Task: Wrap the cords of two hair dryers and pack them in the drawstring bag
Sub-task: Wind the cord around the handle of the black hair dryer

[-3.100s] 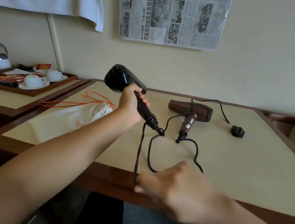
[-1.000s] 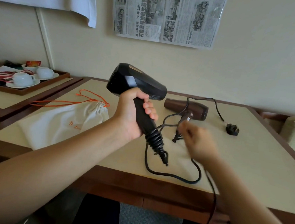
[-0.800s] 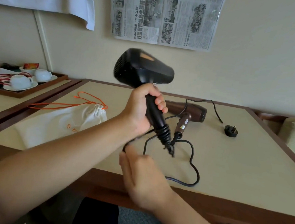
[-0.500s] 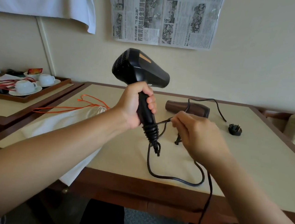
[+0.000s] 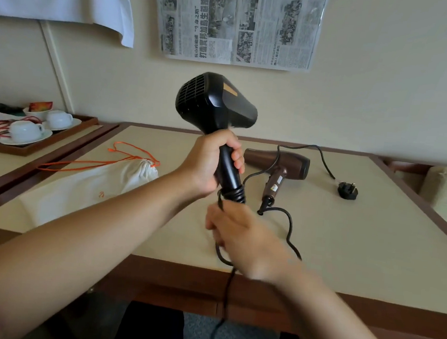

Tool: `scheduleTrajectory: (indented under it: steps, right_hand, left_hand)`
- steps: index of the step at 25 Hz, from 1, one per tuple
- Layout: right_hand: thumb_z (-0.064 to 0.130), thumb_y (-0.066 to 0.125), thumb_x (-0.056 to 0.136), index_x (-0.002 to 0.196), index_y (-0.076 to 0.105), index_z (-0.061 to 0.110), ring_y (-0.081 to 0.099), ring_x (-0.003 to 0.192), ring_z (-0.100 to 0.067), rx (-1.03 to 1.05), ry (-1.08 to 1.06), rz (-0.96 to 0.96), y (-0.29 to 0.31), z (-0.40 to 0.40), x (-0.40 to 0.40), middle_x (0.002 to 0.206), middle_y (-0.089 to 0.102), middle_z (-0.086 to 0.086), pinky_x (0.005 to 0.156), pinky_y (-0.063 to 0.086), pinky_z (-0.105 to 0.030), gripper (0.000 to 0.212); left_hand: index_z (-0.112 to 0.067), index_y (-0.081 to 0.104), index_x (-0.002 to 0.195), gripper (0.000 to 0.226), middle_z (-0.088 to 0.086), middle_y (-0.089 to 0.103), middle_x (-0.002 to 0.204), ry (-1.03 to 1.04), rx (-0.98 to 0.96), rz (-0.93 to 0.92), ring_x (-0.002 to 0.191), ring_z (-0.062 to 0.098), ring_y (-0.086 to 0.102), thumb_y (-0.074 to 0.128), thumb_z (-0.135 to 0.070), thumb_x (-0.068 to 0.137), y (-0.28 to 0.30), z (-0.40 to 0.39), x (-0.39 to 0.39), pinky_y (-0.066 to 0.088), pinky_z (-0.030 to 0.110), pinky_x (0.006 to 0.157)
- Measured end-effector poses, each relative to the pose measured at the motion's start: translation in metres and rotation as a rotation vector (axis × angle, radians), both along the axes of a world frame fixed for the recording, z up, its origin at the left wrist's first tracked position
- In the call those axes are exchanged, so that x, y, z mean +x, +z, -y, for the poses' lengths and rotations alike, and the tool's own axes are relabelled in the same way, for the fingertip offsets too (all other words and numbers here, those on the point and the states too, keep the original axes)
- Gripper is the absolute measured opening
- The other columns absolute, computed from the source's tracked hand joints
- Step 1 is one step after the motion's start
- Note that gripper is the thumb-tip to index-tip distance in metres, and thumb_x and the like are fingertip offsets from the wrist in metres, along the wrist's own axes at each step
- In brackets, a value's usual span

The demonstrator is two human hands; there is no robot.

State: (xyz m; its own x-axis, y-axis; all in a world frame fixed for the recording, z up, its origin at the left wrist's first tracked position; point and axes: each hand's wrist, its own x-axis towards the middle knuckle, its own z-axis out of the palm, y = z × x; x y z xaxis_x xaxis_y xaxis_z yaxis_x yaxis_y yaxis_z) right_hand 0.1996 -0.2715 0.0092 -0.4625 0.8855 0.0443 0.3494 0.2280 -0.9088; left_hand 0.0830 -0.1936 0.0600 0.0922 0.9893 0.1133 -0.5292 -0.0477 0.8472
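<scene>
Winding on: right hand [image 5: 240, 238], earlier beside black dryer [image 5: 217, 106], now pinches cord [image 5: 220, 253] below its handle; left hand [image 5: 212, 165] grips handle. Wrapping unfinished.

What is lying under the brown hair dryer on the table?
The brown hair dryer rests directly on the beige tabletop. Its own black cord crosses its barrel and loops beside its handle. Whether anything lies beneath the body cannot be seen.
</scene>
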Motion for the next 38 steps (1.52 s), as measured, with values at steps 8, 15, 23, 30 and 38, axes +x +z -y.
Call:
scheduleTrajectory:
  steps: [8,15,23,30,38]
  right_hand:
    - [0.053,0.023,0.106,0.097,0.045,0.022,0.052,0.052,-0.024,0.91,-0.315,0.621,-0.005,-0.052,0.066,0.067,0.053,0.006,0.049,0.045,-0.035,0.039]
    - [0.029,0.039,0.11,0.092,0.047,0.015,0.04,0.051,-0.015,-0.309,0.064,-0.323,-0.034,0.002,-0.011,0.064,0.044,-0.002,0.054,0.044,-0.03,0.024]
    - [0.028,0.047,0.106,0.078,0.056,0.015,0.033,0.045,-0.009,-0.126,0.018,-0.08,0.02,-0.005,0.034,0.057,0.038,0.006,0.049,0.028,-0.024,0.032]
    - [0.053,0.033,0.104,0.093,0.05,0.02,0.059,0.06,-0.032,0.959,-0.323,0.563,0.007,-0.045,0.081,0.07,0.051,0.007,0.05,0.038,-0.034,0.039]
    - [0.041,0.04,0.107,0.077,0.047,0.024,0.038,0.049,-0.006,0.029,-0.051,-0.158,-0.015,-0.007,-0.001,0.058,0.043,0.01,0.051,0.032,-0.03,0.036]
  left_hand:
    - [-0.017,0.039,0.062,0.025,-0.002,0.037,0.053,-0.041,-0.083,0.055,0.045,0.014,0.035,0.045,-0.008,0.085,-0.001,0.016,-0.007,0.038,0.025,0.047]
    - [-0.015,0.045,0.065,0.025,0.001,0.042,0.056,-0.113,0.038,-0.002,0.051,0.016,0.044,0.056,-0.01,0.087,-0.015,0.009,0.018,0.047,0.028,0.055]
    - [-0.015,0.047,0.072,0.02,0.003,0.045,0.058,-0.153,0.155,-0.12,0.052,0.02,0.047,0.055,-0.006,0.088,-0.01,-0.002,0.004,0.045,0.031,0.058]
    - [-0.017,0.043,0.065,0.026,-0.003,0.036,0.057,-0.164,-0.053,0.095,0.048,0.012,0.038,0.052,-0.009,0.087,-0.004,0.016,0.004,0.039,0.025,0.054]
    - [-0.018,0.057,0.07,0.026,0.002,0.057,0.064,-0.034,0.354,-0.272,0.08,0.03,0.071,0.059,-0.017,0.096,-0.006,-0.003,0.02,0.055,0.035,0.09]
